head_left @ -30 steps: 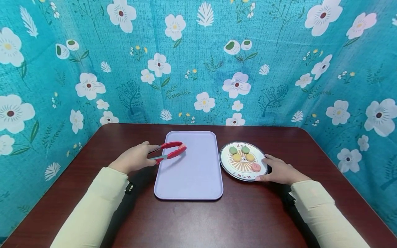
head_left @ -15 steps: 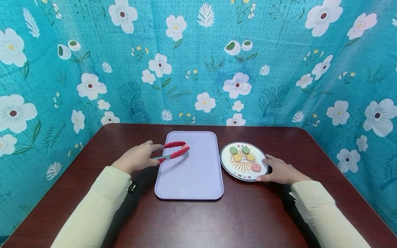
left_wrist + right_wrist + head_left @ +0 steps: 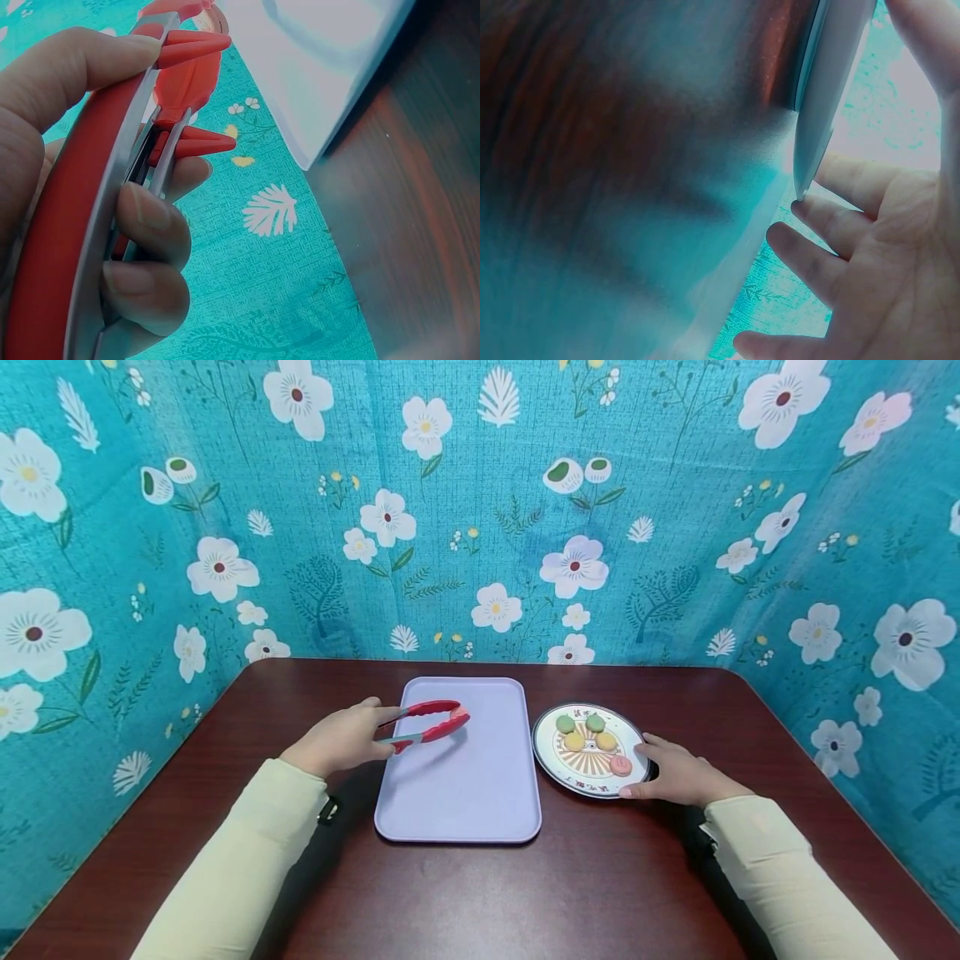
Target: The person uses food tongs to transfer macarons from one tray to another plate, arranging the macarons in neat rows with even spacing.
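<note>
My left hand [image 3: 341, 739] grips red-handled tongs [image 3: 82, 195] above the left part of a lavender tray [image 3: 457, 810]. A small pinkish round piece [image 3: 459, 712] sits between the tongs' red tips; its kind is hard to tell. My right hand [image 3: 678, 772] rests at the right rim of a round white plate [image 3: 566, 775], fingers fairly straight and touching its edge in the right wrist view. On the plate lie small round macaron-like pieces: two green [image 3: 595, 722], two yellow [image 3: 574, 742] and one pink [image 3: 620, 765].
Tray and plate stand side by side on a dark reddish-brown table [image 3: 480, 902]. A turquoise cloth [image 3: 450, 527] with white flowers hangs behind the table and along both sides.
My left hand has shifted slightly to the right with the tongs, whose tips are now farther over the tray. The right hand and the plate have stayed put.
</note>
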Action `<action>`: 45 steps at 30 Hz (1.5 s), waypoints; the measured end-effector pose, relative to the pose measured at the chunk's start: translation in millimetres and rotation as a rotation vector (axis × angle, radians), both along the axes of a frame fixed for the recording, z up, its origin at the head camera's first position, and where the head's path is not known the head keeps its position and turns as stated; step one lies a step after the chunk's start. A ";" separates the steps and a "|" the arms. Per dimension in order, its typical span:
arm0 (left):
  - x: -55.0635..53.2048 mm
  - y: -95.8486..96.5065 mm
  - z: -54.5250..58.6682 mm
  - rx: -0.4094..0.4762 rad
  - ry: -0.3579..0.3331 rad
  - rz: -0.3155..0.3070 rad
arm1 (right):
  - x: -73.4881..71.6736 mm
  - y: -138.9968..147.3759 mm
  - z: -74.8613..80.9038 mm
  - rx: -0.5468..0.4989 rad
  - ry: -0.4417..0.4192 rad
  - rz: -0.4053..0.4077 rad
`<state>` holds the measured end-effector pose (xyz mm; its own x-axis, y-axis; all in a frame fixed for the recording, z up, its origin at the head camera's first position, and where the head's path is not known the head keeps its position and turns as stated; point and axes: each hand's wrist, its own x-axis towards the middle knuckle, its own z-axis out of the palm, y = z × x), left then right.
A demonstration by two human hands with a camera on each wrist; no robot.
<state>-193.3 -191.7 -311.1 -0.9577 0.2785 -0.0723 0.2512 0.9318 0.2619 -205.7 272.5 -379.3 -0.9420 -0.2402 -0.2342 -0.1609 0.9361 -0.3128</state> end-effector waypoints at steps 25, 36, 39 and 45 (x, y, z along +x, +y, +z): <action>0.8 31.2 6.1 -0.030 0.027 -0.061 | 1.3 -1.3 0.6 0.002 -0.002 0.001; -0.7 42.9 7.2 -0.052 0.033 -0.083 | 0.8 -0.7 -0.5 -0.001 0.000 0.002; -1.3 45.5 6.2 -0.055 0.030 -0.090 | 0.8 -0.1 -0.3 -0.001 0.000 0.001; -2.4 51.8 5.6 -0.052 0.030 -0.108 | 0.6 -0.3 -0.3 -0.001 0.010 0.009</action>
